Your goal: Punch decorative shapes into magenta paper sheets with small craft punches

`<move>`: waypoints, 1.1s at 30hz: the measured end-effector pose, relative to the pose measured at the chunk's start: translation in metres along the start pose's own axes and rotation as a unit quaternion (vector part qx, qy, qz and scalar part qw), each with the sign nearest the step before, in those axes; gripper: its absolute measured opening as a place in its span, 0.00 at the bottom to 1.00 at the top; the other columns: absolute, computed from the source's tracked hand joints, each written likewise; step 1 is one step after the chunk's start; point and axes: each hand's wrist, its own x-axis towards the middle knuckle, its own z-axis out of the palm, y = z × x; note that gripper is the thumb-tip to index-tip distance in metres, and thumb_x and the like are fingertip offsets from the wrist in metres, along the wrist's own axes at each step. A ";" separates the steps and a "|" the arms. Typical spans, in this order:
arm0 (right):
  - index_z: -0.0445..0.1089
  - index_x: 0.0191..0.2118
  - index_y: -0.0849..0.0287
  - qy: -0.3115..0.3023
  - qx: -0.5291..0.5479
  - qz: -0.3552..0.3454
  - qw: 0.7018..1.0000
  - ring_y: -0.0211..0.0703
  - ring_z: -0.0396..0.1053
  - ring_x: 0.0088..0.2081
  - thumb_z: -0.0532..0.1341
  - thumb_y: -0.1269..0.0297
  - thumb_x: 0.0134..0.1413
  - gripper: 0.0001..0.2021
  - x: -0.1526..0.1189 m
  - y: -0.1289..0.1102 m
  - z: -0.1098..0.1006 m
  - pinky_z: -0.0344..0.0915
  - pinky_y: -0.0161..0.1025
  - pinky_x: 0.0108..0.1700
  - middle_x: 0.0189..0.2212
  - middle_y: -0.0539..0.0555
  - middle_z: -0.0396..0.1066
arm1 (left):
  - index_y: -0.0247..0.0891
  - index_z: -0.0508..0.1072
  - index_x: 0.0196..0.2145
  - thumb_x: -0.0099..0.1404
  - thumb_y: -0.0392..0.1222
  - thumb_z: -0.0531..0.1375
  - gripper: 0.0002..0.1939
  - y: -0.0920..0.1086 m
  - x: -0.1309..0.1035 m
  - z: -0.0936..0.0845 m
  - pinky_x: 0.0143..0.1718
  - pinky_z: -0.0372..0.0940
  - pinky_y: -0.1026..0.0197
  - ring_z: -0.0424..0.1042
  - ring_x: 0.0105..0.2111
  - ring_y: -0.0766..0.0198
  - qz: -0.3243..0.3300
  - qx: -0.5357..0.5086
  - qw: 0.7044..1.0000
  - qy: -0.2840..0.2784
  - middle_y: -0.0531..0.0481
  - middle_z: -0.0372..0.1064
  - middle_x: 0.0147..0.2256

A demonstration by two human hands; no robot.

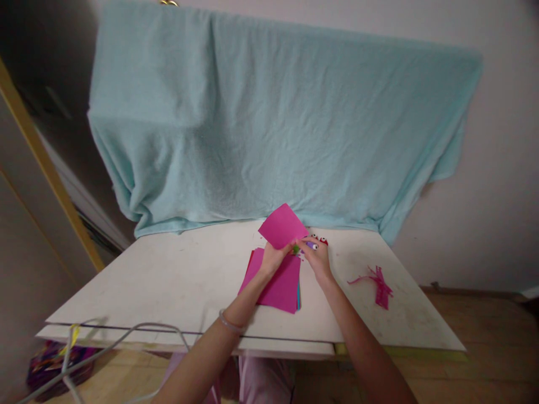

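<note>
A square sheet of pink paper [283, 225] is raised above the table, tilted with one corner upward. My left hand [274, 258] grips its lower edge. The fingers of my right hand [316, 258] are closed at the sheet's lower right corner. Below my left hand lies a stack of coloured paper [282, 286], pink on top, with red and blue edges showing. Between my hands are a small green piece [296, 249] and scattered bits of colour. Close by my right hand sit a small purple object [310, 245] and red objects [323, 241] with eye-like white dots, partly hidden.
A crumpled pink strip of plastic or paper [382, 289] lies on the right of the white table [168, 275]. Behind it hangs a light blue cloth [286, 123]. A metal frame [122, 336] stands at the table's front left edge, near a dark patterned bag [54, 370].
</note>
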 end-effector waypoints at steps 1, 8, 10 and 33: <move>0.75 0.29 0.62 0.002 0.000 -0.001 1.000 0.35 0.58 0.19 0.66 0.47 0.41 0.19 0.000 0.000 0.000 0.53 0.34 0.21 0.20 0.51 0.68 | 0.33 0.71 0.45 0.50 0.46 0.69 0.26 0.000 0.000 0.000 0.48 0.66 0.51 0.73 0.43 0.53 0.001 0.005 1.000 -0.004 0.39 0.73 0.44; 0.75 0.29 0.63 0.006 -0.006 0.000 1.000 0.37 0.60 0.20 0.66 0.45 0.40 0.22 0.000 -0.001 0.001 0.54 0.34 0.21 0.21 0.53 0.70 | 0.32 0.70 0.48 0.52 0.47 0.68 0.28 -0.003 0.002 0.000 0.47 0.66 0.52 0.73 0.44 0.53 0.020 0.021 0.999 -0.018 0.36 0.72 0.46; 0.75 0.29 0.63 0.002 -0.007 -0.002 1.000 0.37 0.60 0.20 0.66 0.45 0.40 0.22 0.000 0.000 0.000 0.54 0.34 0.21 0.21 0.53 0.70 | 0.32 0.70 0.48 0.51 0.47 0.68 0.28 -0.004 0.002 0.000 0.46 0.67 0.53 0.73 0.43 0.54 0.022 0.021 0.999 -0.017 0.36 0.72 0.46; 0.75 0.30 0.62 -0.008 -0.005 0.002 1.000 0.36 0.59 0.20 0.66 0.47 0.41 0.20 0.000 -0.003 0.000 0.53 0.34 0.22 0.21 0.51 0.69 | 0.31 0.74 0.42 0.50 0.47 0.68 0.23 0.003 -0.001 0.000 0.40 0.68 0.58 0.74 0.39 0.55 0.011 0.017 1.000 -0.012 0.38 0.75 0.41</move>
